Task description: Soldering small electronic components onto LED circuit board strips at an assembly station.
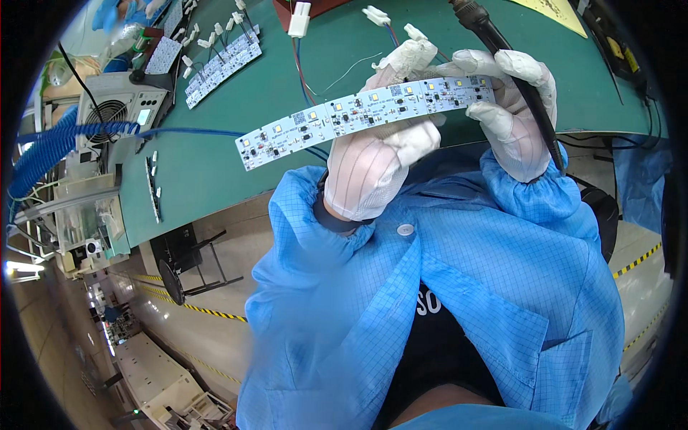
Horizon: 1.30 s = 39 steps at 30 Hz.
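A long white LED circuit board strip (pixel 351 115) is held tilted above the near edge of the bench, its right end higher. My left hand (pixel 369 168), in a white striped glove with a blue wrist strap, grips the strip around its middle; the board hides part of its fingers. At the strip's right end, fingers of my gloved right hand (pixel 519 122) touch the board. That same hand also holds a black soldering iron (pixel 527 93), its collar pointing away and its tip beyond the picture. Red and blue wires with a white connector (pixel 299 20) lie behind the board.
Other LED strips with white connectors (pixel 226 64) lie on the green bench mat (pixel 215 165) at far left. A narrow strip (pixel 153 186) is near the left edge. A blue coiled hose (pixel 43 154) crosses beside a fan-vented instrument (pixel 115 111). Another person's gloved hand (pixel 154 7) shows top left.
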Tool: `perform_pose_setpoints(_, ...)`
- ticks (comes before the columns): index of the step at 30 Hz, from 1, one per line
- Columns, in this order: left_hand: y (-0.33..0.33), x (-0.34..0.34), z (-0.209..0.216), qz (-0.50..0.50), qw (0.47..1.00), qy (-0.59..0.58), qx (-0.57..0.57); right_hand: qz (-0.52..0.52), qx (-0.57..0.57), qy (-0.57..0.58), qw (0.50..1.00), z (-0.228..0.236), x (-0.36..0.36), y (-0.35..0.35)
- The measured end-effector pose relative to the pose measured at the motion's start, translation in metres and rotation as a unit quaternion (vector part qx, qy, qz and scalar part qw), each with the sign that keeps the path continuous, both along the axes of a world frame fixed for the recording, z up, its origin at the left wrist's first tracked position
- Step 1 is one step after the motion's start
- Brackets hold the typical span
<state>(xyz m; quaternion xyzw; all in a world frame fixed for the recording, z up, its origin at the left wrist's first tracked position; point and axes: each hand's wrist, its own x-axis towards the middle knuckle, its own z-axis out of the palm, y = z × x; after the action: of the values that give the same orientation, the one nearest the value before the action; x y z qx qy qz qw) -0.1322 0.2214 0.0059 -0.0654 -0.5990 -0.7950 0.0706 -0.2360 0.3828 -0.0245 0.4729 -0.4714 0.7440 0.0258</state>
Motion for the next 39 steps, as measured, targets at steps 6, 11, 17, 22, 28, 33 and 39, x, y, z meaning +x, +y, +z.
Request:
perform_pose_setpoints(6,-0.01,0.013,0.005,0.041,0.999,-0.011,-0.023,0.024,-0.024,0.006,0.999,0.0,-0.001,-0.006)
perform_pose_setpoints(11,-0.038,0.034,0.02,0.205,0.96,-0.022,-0.188,0.035,-0.03,0.008,0.999,0.0,-0.002,-0.004)
perform_pose_setpoints(17,-0.059,0.049,0.021,0.314,0.927,0.092,-0.182,0.033,-0.048,-0.005,0.998,0.001,0.001,-0.009)
perform_pose_setpoints(22,-0.059,0.053,0.02,0.328,0.908,0.119,-0.232,0.008,-0.025,0.011,1.0,0.001,0.001,-0.007)
perform_pose_setpoints(28,-0.057,0.053,0.02,0.329,0.906,0.114,-0.24,0.02,-0.018,0.003,1.0,0.001,0.002,-0.006)
perform_pose_setpoints(33,-0.058,0.053,0.016,0.335,0.902,0.125,-0.242,0.016,-0.003,0.002,1.0,-0.002,0.0,-0.006)
perform_pose_setpoints(39,-0.054,0.051,0.02,0.337,0.909,0.106,-0.224,0.008,-0.015,0.004,1.0,0.002,0.0,-0.005)
